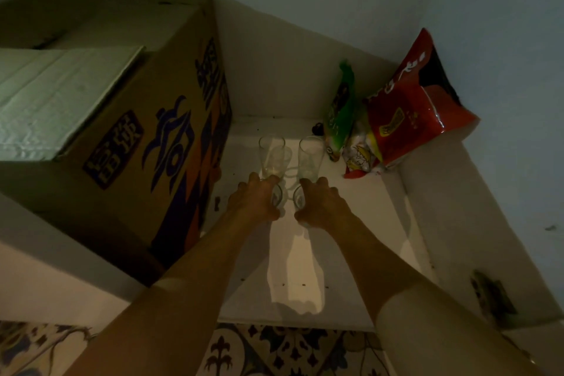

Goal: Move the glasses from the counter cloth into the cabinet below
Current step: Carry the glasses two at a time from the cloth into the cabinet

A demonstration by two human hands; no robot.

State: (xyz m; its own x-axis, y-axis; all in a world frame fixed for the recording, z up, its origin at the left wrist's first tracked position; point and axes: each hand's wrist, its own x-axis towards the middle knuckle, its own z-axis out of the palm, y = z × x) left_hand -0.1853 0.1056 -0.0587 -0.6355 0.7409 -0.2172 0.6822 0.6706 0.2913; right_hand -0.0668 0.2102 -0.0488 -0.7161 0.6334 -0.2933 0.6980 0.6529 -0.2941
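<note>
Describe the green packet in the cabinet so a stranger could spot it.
Look at the cabinet shelf, right of the big cardboard box. Behind the two standing glasses, bags lean in the corner. The green packet is the slim upright one, left of the big red bag.

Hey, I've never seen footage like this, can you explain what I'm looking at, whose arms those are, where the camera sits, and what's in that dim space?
There is no machine here: these are a person's two bare arms, filmed by one wide-angle camera worn on the head, looking forward and down. They reach into a dim white cabinet just above a patterned floor. The left hand grips one clear glass and the right hand grips another glass, low on the cabinet floor. Two more empty glasses stand upright just behind: one on the left, one on the right. A big printed cardboard box fills the left side. At the back right lean a green packet and a red bag.
</note>
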